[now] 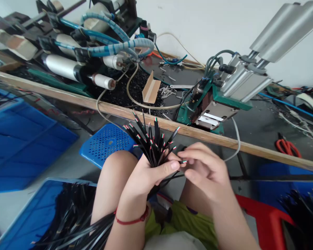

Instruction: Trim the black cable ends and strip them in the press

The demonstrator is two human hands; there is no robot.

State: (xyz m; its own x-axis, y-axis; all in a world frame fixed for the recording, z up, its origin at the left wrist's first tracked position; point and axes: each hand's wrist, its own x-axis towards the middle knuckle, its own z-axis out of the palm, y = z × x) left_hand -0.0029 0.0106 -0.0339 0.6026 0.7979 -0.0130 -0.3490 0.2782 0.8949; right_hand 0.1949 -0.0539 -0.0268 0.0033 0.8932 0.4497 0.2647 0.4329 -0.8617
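A bundle of black cables (152,152) is gripped in my left hand (151,172), its ends fanned upward. Tiny red, white and green wire tips show at those ends. One cable end (183,161) sticks out sideways past my left thumb, toward my right hand (208,170). The fingers of my right hand are curved and apart around that end, and whether they touch it is hard to see. Below my left wrist the cables trail down left across my leg.
A wooden-edged bench (151,113) holds a pneumatic press (216,104), air cylinders (62,67), a cardboard piece (151,89) and black scraps. Red-handled scissors (288,147) lie right. Around me are a blue stool (108,142), a blue cable bin (39,208) and a red stool (266,215).
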